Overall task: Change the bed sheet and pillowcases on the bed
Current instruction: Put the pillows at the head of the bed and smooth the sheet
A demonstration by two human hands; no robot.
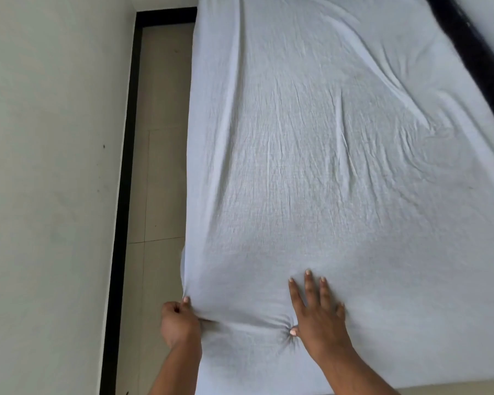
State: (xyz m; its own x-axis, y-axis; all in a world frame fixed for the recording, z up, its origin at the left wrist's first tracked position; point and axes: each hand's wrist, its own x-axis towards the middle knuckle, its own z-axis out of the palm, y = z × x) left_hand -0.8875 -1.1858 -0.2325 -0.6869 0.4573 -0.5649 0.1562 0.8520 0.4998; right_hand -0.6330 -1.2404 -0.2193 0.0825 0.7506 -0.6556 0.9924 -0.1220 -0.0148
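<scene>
A pale blue-white bed sheet (311,155) covers the mattress and fills most of the view, wrinkled, with long creases running toward the far end. My left hand (178,323) grips the sheet's edge at the bed's near left corner, bunching the cloth. My right hand (318,312) lies flat on the sheet with fingers spread, its thumb pressing a pucker into the fabric. No pillows or pillowcases are in view.
A narrow strip of beige tiled floor (160,166) runs between the bed's left side and a pale wall (49,166) with a black skirting (126,166). A black bed frame rail (474,52) runs along the far right edge.
</scene>
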